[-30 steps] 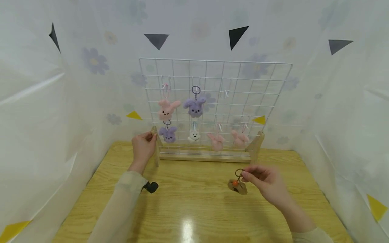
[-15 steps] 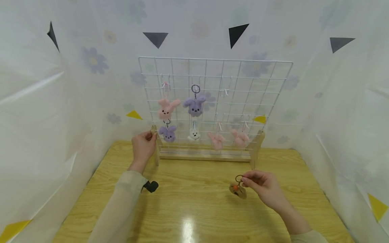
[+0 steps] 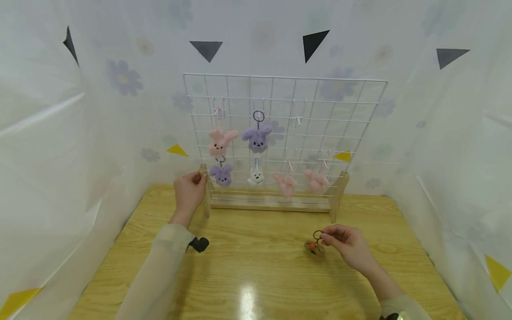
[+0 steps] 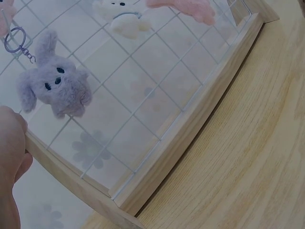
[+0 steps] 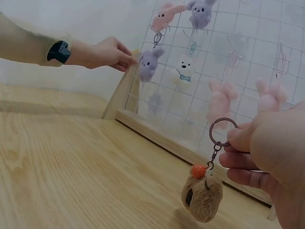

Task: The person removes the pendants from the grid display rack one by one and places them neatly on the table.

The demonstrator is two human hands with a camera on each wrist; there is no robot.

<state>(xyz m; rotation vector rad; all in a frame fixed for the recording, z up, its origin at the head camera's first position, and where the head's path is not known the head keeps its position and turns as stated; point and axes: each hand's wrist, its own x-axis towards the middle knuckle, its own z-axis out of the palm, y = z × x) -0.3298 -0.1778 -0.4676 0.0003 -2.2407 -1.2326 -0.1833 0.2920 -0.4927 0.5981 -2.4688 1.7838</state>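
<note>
Between thumb and fingers, my right hand point(image 3: 347, 248) pinches the metal ring point(image 5: 223, 131) of a brown plush keychain point(image 5: 204, 196) with an orange bell point(image 5: 198, 171). It dangles in front of the rack, over the right part of the table. My left hand point(image 3: 190, 194) grips the top of the left wooden post point(image 3: 207, 202) of a white wire grid rack point(image 3: 308, 138). On the grid hang purple bunny keychains point(image 3: 258, 140), a pink bunny keychain point(image 3: 221, 143), a white bear keychain point(image 3: 256, 177) and two pink plush keychains point(image 3: 285, 185) turned backs outward.
A bare white hook point(image 3: 298, 120) sits at the upper right of the grid. The rack's wooden base bar point(image 3: 270, 207) stands on the wood-grain table point(image 3: 240, 262). White flowered sheeting point(image 3: 124, 195) encloses the back and sides.
My right hand has lowered slightly and drawn a little nearer, and the brown plush keychain has swung and turned on its ring. The left hand has stayed on the post.
</note>
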